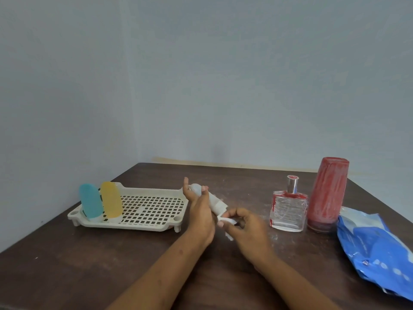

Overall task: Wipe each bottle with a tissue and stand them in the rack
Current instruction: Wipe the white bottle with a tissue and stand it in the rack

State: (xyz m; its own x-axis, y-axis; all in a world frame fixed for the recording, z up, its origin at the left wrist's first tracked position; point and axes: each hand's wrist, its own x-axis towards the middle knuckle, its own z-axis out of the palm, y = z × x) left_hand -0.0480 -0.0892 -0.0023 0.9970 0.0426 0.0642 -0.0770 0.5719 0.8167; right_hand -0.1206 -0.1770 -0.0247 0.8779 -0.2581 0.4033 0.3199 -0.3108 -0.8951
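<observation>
Now we work at a dark table (111, 265). A blue pack (375, 245) lies at its right edge, and the rack (125, 227) sits on the left. A red bottle (328, 193) stands near the pack, with a glass bottle (288, 211) just beside it. A teal bottle (90, 201) and a yellow bottle (111, 200) stand at the rack's left end. Our left hand (201, 211) grips a white bottle (213, 199), tilted, between the rack and the glass bottle. Our right hand (245, 224) pinches a tissue (226, 220) at its near end.
</observation>
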